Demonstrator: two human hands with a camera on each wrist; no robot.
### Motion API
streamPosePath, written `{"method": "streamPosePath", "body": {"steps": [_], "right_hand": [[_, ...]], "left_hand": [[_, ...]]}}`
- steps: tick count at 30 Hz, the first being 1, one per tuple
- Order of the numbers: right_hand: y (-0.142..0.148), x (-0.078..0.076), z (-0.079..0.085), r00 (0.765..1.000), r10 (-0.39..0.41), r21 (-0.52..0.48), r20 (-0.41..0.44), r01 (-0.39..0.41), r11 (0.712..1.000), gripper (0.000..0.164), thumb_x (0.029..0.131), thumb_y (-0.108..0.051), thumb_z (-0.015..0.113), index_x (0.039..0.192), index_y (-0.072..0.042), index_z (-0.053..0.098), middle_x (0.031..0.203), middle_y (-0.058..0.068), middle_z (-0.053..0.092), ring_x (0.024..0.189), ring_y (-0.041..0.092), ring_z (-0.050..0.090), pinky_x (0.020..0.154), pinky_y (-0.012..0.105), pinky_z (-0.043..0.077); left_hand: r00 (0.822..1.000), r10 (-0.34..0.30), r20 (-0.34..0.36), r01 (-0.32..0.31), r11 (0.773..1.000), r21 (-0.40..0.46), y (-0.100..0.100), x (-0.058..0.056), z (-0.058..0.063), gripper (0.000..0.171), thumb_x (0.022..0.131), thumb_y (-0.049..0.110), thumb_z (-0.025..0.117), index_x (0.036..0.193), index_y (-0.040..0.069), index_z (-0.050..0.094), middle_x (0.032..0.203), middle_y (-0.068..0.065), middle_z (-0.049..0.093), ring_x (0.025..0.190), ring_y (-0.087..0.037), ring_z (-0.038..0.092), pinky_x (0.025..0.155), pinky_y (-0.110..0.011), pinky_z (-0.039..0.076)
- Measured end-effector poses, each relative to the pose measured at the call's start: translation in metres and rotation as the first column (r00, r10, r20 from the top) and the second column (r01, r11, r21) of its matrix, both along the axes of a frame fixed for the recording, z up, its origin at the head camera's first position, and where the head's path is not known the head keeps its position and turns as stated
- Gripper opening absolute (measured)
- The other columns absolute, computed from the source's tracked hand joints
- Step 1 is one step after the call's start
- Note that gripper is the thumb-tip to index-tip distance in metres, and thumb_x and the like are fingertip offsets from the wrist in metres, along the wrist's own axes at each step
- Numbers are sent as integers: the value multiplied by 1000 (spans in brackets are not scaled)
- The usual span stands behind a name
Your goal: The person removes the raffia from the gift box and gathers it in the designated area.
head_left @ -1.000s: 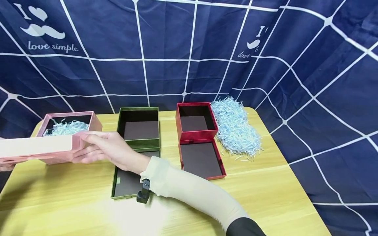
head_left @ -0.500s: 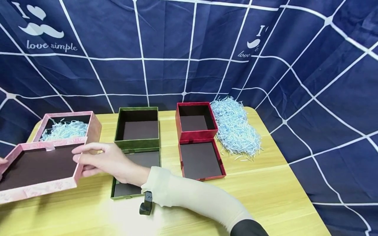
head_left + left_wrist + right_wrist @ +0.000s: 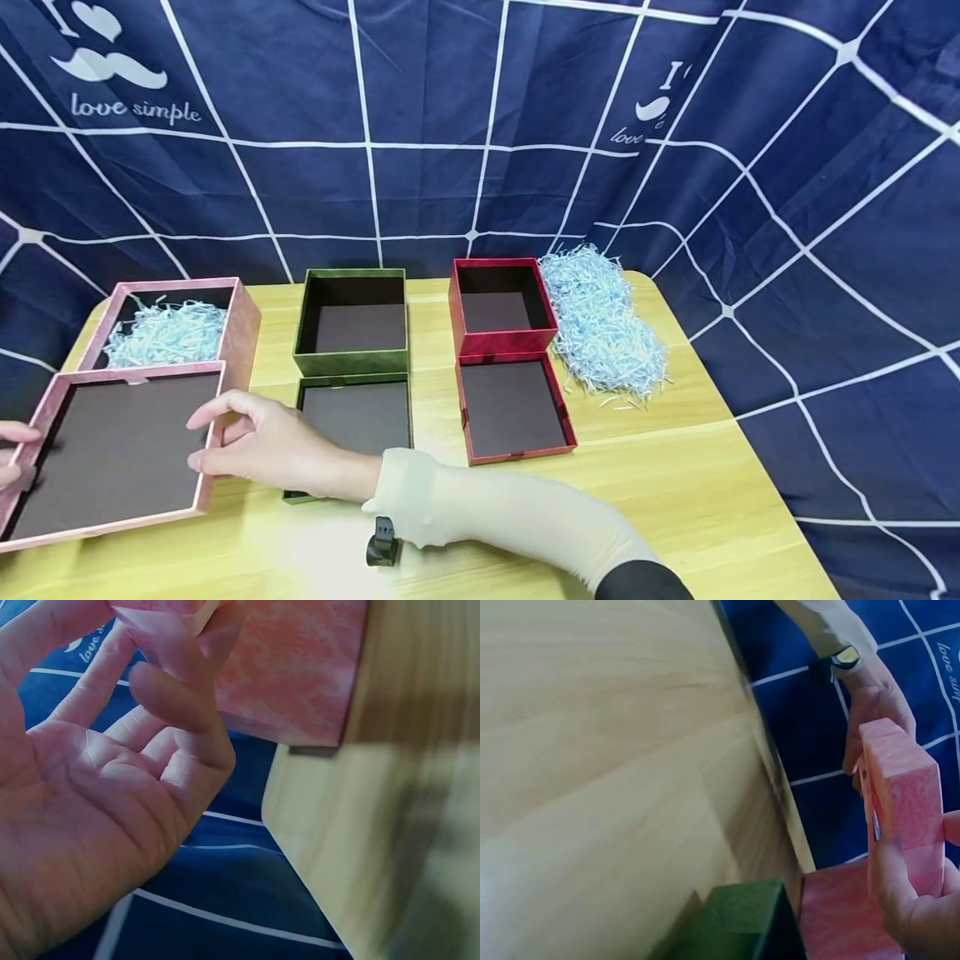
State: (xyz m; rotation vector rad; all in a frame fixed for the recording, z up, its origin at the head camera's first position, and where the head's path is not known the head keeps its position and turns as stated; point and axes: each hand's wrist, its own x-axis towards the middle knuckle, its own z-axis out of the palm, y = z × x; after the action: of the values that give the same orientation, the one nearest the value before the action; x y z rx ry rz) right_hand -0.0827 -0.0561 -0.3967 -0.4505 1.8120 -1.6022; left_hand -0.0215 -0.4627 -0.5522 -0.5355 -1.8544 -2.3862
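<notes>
A pink box lid (image 3: 112, 454), its dark inner face upward, lies between my hands in front of the pink box (image 3: 243, 325). Pale blue shredded paper (image 3: 168, 333) fills part of that box. My right hand (image 3: 277, 442) pinches the lid's right wall, thumb and index finger over its edge. At the left wall my left hand (image 3: 13, 454) grips the lid; most of this hand is cut off in the head view. The left wrist view shows the left hand (image 3: 112, 780) with its fingertips at the pink edge and the palm uncovered.
A green box (image 3: 352, 362) stands beside the pink one, its lid (image 3: 356, 412) in front, partly behind my right forearm. Farther right are a red box (image 3: 506, 342) and its lid (image 3: 513, 408). A heap of blue shredded paper (image 3: 603, 325) lies at the table's back right, before a blue curtain (image 3: 420, 192).
The pink lid has been turned from outer face up to dark inside up, and lowered toward the table in front of the pink box. Both hands have moved with it.
</notes>
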Motion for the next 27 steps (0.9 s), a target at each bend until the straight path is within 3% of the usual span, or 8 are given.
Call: {"method": "streamPosePath", "body": {"steps": [4,8,13,16,18,21,24,27], "right_hand": [[-3,4,-5,997,-21,-49,72,24,998,31,96,1,81,120,-16,74,78,-8,68,73,1,68,70,20,56],[-6,6,-12,987,-56,-111,148,73,991,34,97,12,75,125,-6,72,86,-8,63,71,2,66,69,23,61],[-11,7,-19,983,-84,-83,162,98,992,48,95,15,74,135,-11,68,100,-9,55,75,2,64,66,23,61],[-15,8,-23,985,-92,-26,145,97,995,54,95,15,75,137,-17,64,105,-9,52,76,3,63,64,23,60],[-18,9,-25,987,-92,11,129,91,996,55,94,14,75,137,-19,63,107,-9,52,77,3,63,63,22,60],[-22,10,-29,993,-83,70,83,78,994,54,94,11,77,136,-19,63,112,-7,50,79,1,61,62,21,59],[-26,11,-33,998,-57,174,-9,58,983,54,93,4,80,136,-24,63,115,-8,49,86,-3,57,67,18,56],[-31,11,-35,994,-20,281,-107,50,958,59,89,-4,83,137,-30,63,107,-11,51,89,-5,50,73,16,49]], "left_hand": [[1000,-25,-15,25,999,30,10,5,9,95,80,-38,9,133,10,71,108,3,81,89,-4,77,69,-14,57],[997,-48,55,43,995,91,23,12,24,74,95,-30,19,137,5,68,108,-5,81,92,-11,78,69,-20,60],[989,-134,63,134,991,10,22,11,28,76,98,-31,24,146,10,65,111,-3,82,96,-11,79,67,-26,63],[981,-191,32,193,979,-64,15,8,26,83,94,-35,26,153,10,61,121,0,80,100,-11,78,53,-25,58],[986,-168,5,167,978,-128,14,8,23,88,89,-38,28,156,10,59,129,1,77,100,-10,77,41,-26,52],[993,-114,-27,105,968,-226,16,13,21,94,82,-40,31,161,6,53,138,4,71,70,-5,72,28,-28,36],[993,-108,-48,86,940,-330,20,19,25,93,83,-41,33,166,0,40,149,6,65,54,-8,64,31,-25,36],[991,-121,-58,91,922,-377,21,19,28,90,83,-42,36,166,-5,36,154,6,62,74,-6,73,50,-16,50]]}}
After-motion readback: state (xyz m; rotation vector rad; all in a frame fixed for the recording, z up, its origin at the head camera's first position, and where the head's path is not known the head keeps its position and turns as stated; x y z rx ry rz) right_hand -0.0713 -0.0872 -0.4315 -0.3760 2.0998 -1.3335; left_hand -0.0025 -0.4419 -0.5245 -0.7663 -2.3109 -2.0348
